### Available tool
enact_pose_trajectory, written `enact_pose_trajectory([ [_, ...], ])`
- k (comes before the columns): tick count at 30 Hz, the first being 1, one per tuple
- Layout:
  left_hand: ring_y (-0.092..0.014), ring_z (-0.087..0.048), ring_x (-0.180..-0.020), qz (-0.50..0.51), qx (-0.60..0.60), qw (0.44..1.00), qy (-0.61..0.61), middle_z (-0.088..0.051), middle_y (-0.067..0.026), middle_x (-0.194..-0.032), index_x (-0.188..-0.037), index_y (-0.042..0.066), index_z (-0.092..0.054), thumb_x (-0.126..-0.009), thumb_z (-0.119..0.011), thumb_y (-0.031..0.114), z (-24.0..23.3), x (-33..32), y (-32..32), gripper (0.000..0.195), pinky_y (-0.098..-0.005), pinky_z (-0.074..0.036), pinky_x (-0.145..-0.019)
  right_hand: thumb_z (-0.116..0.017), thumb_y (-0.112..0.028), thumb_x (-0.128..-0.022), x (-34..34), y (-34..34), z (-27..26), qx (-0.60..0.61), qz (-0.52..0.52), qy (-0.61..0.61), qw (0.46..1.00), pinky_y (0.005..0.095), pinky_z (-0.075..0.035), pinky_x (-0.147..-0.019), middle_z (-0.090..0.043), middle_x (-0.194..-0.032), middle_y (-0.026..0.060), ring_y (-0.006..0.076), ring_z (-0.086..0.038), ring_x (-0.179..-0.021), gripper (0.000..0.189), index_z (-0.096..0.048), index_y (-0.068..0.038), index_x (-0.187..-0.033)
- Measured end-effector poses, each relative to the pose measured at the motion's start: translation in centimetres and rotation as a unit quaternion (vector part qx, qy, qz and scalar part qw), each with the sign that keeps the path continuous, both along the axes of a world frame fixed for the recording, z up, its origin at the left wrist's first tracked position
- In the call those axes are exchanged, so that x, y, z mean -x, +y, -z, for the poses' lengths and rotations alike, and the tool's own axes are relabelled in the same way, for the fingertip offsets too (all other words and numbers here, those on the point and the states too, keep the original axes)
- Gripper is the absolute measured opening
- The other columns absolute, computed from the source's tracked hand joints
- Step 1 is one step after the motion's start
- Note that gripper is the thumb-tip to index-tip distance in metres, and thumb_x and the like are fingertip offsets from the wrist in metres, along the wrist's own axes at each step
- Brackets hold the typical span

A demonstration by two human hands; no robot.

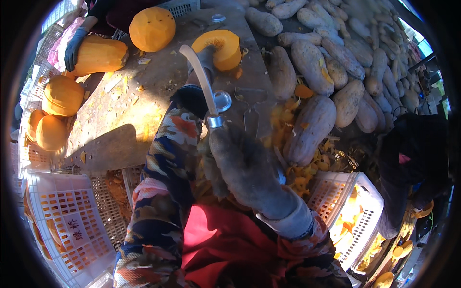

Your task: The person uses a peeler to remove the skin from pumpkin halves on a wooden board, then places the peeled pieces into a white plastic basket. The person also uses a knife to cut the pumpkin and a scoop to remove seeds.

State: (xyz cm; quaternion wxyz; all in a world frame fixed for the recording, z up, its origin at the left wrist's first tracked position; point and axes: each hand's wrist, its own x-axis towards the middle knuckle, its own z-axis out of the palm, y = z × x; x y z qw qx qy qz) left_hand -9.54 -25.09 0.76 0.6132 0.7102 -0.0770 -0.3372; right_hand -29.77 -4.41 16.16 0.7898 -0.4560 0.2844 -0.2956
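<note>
My right hand (245, 162), in a grey work glove, is closed around the handle of a curved knife (200, 77). Its narrow blade rises from a shiny metal ferrule and bends left at the top. My left hand (205, 59), gloved too, is at a cut ring-shaped piece of peeled pumpkin (228, 54), with its fingers at the hollow; the fingertips are hidden. The piece rests on the worktable (151, 93), its orange cut face showing. Between my arms and the unpeeled squashes, a Y-shaped metal frame (251, 106), perhaps a peeler, lies flat.
A co-worker's gloved hand (74, 50) rests on a peeled pumpkin (104, 55). Unpeeled squashes (313, 68) are heaped at right. Plastic crates stand at lower left (68, 219) and lower right (349, 208). A round metal disc (222, 100) lies near the knife. Another person (410, 158) is at right.
</note>
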Motion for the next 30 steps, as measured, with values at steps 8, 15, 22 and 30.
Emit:
enact_pose_trajectory([
  [8,-0.029,-0.064,-0.09,-0.016,0.017,0.999,0.031,-0.058,-0.0215,-0.117,-0.127,-0.005,-0.046,-0.076,-0.074,0.033,0.7,-0.7,1.2,0.069,-0.035,-0.05,-0.08,-0.054,-0.025,-0.097,0.5,-0.6,0.9,-0.013,0.024,0.024,0.999,0.0226,-0.041,-0.046,-0.053,-0.065,0.0,0.007,-0.05,-0.051,0.019,-0.054,-0.007,-0.09],
  [15,-0.029,-0.064,-0.095,-0.05,0.055,0.997,0.031,-0.058,-0.0213,-0.12,-0.127,-0.007,-0.045,-0.073,-0.077,0.032,-2.3,-5.2,5.6,0.074,-0.0345,-0.05,-0.085,-0.053,-0.033,-0.097,-0.5,-0.5,1.2,-0.029,0.044,0.038,0.998,0.0223,-0.035,-0.032,-0.053,-0.06,0.0027,0.0086,-0.045,-0.036,0.028,-0.055,-0.006,-0.091],
  [22,-0.019,-0.061,-0.057,0.066,0.073,0.966,-0.237,-0.068,-0.0131,-0.08,-0.098,-0.005,-0.067,-0.082,-0.067,0.038,-4.2,-12.2,13.2,0.045,-0.0315,-0.047,-0.051,-0.051,-0.04,-0.096,0.5,-0.4,0.3,0.039,0.094,0.033,0.994,0.0235,-0.034,-0.033,-0.053,-0.056,0.0043,0.0112,-0.046,-0.037,0.038,-0.056,-0.004,-0.087],
  [30,-0.028,-0.067,-0.06,0.209,-0.252,0.832,-0.448,-0.067,-0.02,-0.078,-0.101,-0.01,-0.063,-0.08,-0.065,0.036,-7.1,-19.2,19.6,0.05,-0.0341,-0.052,-0.054,-0.048,-0.045,-0.095,0.3,-0.4,0.3,0.034,0.087,0.083,0.992,0.023,-0.031,-0.035,-0.052,-0.057,0.004,0.0115,-0.042,-0.037,0.042,-0.059,-0.005,-0.089],
])
